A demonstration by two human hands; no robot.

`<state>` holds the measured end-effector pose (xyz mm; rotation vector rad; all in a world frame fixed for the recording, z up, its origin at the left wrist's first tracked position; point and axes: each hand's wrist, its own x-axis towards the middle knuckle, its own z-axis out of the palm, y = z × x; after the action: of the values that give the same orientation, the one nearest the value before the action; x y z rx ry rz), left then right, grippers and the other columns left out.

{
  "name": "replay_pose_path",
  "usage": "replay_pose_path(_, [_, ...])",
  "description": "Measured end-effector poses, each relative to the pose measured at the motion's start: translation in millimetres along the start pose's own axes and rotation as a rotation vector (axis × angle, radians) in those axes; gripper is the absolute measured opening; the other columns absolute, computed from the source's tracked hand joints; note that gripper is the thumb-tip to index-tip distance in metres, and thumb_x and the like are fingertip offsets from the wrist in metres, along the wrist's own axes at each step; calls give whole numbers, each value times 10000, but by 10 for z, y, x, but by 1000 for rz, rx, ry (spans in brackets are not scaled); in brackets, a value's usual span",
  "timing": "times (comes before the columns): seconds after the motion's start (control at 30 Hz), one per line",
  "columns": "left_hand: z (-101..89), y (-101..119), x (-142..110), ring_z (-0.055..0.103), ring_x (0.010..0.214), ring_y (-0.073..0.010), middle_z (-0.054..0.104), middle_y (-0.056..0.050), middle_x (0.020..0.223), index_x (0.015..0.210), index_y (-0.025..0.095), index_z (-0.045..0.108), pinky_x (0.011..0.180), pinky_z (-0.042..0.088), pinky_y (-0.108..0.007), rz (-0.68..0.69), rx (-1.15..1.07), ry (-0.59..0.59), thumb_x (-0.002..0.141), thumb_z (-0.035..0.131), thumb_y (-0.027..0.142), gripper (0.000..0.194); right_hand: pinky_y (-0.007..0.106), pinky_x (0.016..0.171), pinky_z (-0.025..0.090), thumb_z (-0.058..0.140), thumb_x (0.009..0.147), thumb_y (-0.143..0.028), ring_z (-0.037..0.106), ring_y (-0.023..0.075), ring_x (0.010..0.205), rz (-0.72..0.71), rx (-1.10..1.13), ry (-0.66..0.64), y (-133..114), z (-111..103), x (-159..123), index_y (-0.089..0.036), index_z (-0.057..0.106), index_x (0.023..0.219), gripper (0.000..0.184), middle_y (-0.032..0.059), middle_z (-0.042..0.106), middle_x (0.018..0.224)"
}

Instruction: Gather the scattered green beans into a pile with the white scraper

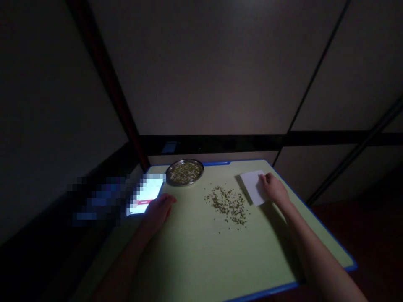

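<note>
My left hand (160, 212) rests on the green tabletop (201, 256) with its fingers at the lower edge of a lit phone screen (145, 193); the fingers look loosely curled. My right hand (274, 188) grips the right edge of a white card (252, 186) that stands on the table. Between the hands lies a scatter of small green beans (227, 204). A round metal plate (184, 172) holding more beans sits at the far edge, left of centre.
The table has a blue rim (327, 226) and stands against a pale wall (208, 67) in a dim room. A dark red post (108, 79) rises behind the left corner. Dark floor lies to the right.
</note>
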<state>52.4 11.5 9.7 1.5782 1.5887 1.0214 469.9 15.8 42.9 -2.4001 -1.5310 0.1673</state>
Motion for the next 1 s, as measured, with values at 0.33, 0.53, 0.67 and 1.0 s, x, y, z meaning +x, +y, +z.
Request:
replay_pose_path(0.33, [-18,-44,16,457,454,-136,494,44,484,793,183,632,452,308,-247,-29,62,4,773,512,542,380,300,713,442,285,972,-543,659,248,961,15,26,58,268,96,-39,-213,612,1097,482,135,710,1025])
replay_pose_path(0.53, [-19,-34,3,455,461,-142,494,39,485,806,179,640,454,305,-251,-30,75,-2,787,480,580,433,321,724,457,312,957,-566,661,267,973,15,-24,54,239,117,-48,-219,637,1120,503,143,713,1020])
replay_pose_path(0.67, [-24,21,-12,448,461,-146,478,43,468,788,177,637,459,306,-258,-45,61,-5,776,501,564,410,331,724,469,309,951,-585,666,271,971,2,-58,32,199,139,-71,-231,646,1124,519,141,717,1017])
replay_pose_path(1.0, [-7,54,-19,438,443,-149,469,47,449,798,180,635,459,293,-263,-39,47,0,771,509,537,379,353,752,490,287,941,-624,676,271,962,-33,-148,2,24,152,-110,-253,658,1143,562,146,718,1038])
